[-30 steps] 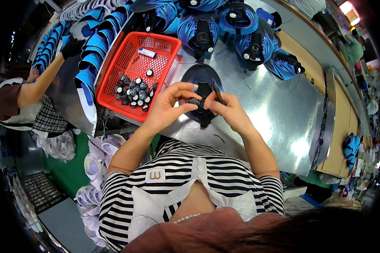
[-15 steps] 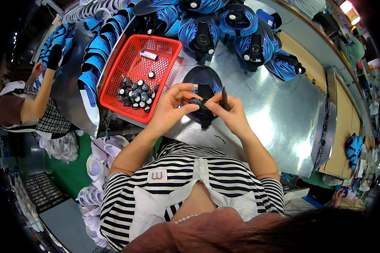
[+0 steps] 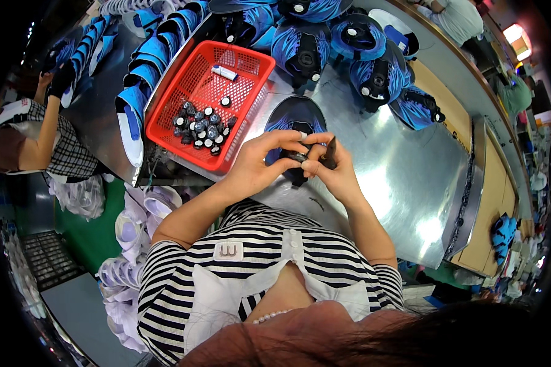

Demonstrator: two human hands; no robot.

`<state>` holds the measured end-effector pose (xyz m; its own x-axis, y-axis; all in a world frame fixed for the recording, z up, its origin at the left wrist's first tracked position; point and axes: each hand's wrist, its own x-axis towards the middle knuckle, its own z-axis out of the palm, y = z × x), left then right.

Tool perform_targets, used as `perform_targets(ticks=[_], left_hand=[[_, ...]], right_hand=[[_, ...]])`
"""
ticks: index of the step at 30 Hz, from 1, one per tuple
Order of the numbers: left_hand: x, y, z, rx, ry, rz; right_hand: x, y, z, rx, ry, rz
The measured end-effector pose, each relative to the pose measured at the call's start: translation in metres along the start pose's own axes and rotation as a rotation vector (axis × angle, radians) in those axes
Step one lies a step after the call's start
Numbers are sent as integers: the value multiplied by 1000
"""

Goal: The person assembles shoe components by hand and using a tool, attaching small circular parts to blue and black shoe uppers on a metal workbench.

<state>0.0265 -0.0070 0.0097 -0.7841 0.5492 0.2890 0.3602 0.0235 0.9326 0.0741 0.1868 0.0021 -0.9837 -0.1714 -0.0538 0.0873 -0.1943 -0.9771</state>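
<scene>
A blue-and-black shoe upper lies on the metal table right in front of me, partly covered by my hands. Over its middle, my left hand pinches a small black round dial between thumb and fingers. My right hand is closed round a dark pen-shaped tool, its tip pointing up. The right thumb and fingertips also meet at the dial, touching or nearly touching the left ones. Fingers hide much of the dial, and the tool's lower end is out of sight.
Left of my hands stands a red plastic basket with several black-and-white dials and a white-and-blue marker. Blue-and-black shoes crowd the far side. Blue shoe pieces line the left. A co-worker is farther left.
The right fingertips have come in closer to the left ones at the dial, and the pen-shaped tool has tipped more upright. The whole view has shifted slightly.
</scene>
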Motion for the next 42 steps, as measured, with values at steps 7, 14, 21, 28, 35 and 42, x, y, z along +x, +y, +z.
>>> perform_targets(ticks=[7,14,21,28,35,42], left_hand=[[0,-11,-5,101,-23,180],[-4,-21,1,-668,-22,-314],[-3,-28,6,-632,-15,-362],[-4,-20,8,-689,20,-340],[0,-25,3,-556,10,-221],[-1,-19,-1,-601,-10,-311]], right_hand=[[4,-2,4,19,25,18],[4,17,12,-580,334,-419],[4,20,20,-728,425,-540],[2,11,22,-318,331,-215],[5,3,16,-123,201,-114],[-1,4,8,-232,212,-148]])
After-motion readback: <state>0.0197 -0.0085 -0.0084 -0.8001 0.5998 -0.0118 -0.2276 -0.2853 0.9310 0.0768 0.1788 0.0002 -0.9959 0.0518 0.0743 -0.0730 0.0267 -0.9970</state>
